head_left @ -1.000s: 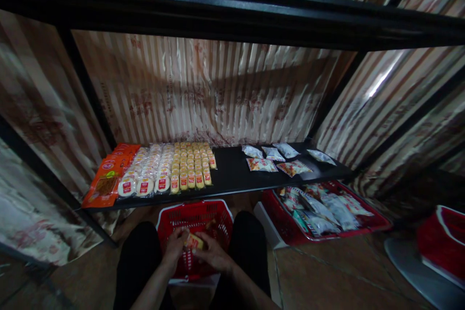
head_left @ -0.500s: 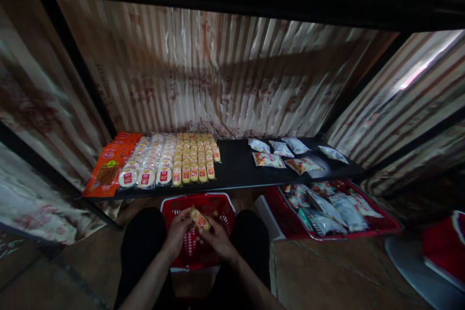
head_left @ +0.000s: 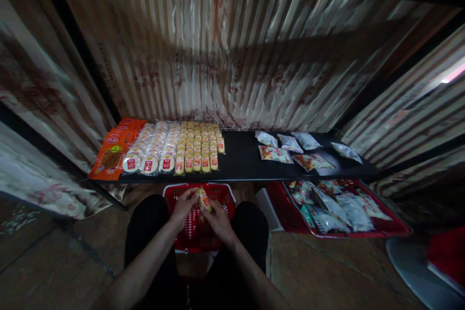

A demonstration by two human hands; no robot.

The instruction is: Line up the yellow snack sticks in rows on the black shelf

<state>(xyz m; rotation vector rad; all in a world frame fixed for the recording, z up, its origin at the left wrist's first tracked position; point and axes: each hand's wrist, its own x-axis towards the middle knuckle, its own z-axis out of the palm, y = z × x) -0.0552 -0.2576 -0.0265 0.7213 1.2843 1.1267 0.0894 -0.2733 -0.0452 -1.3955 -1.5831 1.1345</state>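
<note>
A small yellow wrapped snack cake (head_left: 204,198) with a red and white label is held between both hands, over the red basket (head_left: 227,193) at my knees. My left hand (head_left: 184,207) pinches its upper left side. From the lower right, my right hand (head_left: 218,218) closes its fingers on the other end. Just beyond, at the shelf's front edge, rows of similar yellow snack cakes (head_left: 197,161) stand beside rows of round white wrapped cakes (head_left: 148,163). The basket's contents are mostly hidden by my hands and shadow.
The black shelf (head_left: 240,162) runs across in front. Orange packets (head_left: 109,150) lie at its left end, several loose snack bags (head_left: 276,154) toward its right. A second red basket (head_left: 394,225) full of bags sits below right. Dark shelf posts (head_left: 78,43) frame the sides.
The view has tilted down and shifted slightly, so the shelf sits higher. The snack cake has been turned more upright between my hands.
</note>
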